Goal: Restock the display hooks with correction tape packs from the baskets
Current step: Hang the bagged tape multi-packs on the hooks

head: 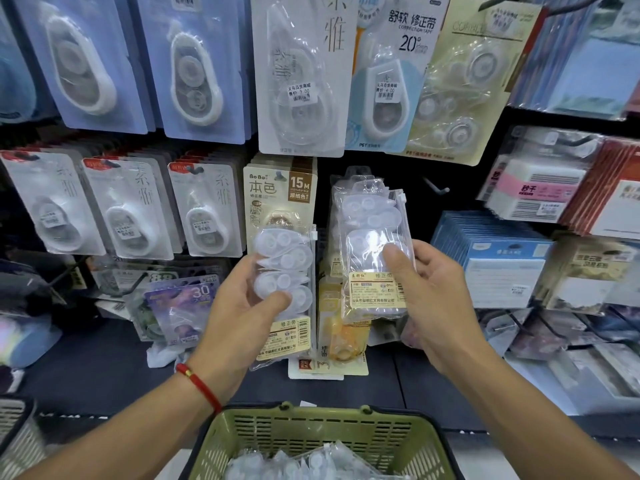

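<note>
Holding one clear zip pack of correction tapes [285, 285] in my left hand [242, 317], thumb curled across its front, I have a second clear pack [375, 258] pinched in my right hand [433, 299], thumb pressed on its face. Both packs stand upright, side by side but apart, the right one raised a little higher, its top against clear packs already hanging [356, 183] behind it. Past my right thumb a bare display hook [437, 188] juts from the dark back panel [398, 161]. Behind my left pack hangs a tan carded tape marked 15M [277, 192]; further left run grey-white carded tapes [128, 206], and above both hands larger blister cards [301, 74]. To the right of my right hand sit blue boxes [491, 251] and sticky-note packs [533, 188]. Below my wrists a green basket [322, 434] holds more clear packs [304, 462]. A red cord bracelet [199, 384] circles my left wrist. A dark shelf ledge [104, 368] runs under the lowest hooks.
</note>
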The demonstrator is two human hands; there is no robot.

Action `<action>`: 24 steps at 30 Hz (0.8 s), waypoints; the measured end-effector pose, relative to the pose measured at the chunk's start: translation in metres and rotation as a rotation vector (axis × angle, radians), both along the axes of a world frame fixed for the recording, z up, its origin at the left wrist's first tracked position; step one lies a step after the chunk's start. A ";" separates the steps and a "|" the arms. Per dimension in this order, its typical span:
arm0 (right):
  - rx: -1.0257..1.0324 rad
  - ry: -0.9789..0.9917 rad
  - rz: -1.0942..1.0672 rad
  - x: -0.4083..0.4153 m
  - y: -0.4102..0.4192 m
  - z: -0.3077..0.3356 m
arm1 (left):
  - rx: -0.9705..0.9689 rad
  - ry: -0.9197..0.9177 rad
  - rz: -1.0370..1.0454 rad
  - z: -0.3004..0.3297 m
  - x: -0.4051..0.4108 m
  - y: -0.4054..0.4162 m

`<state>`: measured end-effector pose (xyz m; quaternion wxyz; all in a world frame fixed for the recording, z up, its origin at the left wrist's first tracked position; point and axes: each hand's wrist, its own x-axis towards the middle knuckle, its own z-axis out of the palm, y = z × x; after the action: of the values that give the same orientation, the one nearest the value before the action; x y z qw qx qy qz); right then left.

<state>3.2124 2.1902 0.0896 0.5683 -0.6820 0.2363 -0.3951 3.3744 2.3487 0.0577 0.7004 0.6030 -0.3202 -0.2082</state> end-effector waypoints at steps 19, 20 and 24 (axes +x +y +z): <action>-0.208 0.373 0.228 0.011 0.021 -0.027 | -0.054 0.052 -0.087 -0.002 -0.020 -0.012; -0.182 0.326 0.208 0.011 0.024 -0.027 | -0.047 0.031 -0.090 -0.002 -0.021 -0.013; -0.081 0.140 0.102 0.008 0.026 -0.022 | 0.024 -0.087 -0.092 -0.003 -0.023 -0.014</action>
<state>3.2199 2.2161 0.0676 0.5417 -0.7415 0.2245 -0.3261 3.3511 2.3345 0.0547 0.6683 0.6044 -0.3753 -0.2173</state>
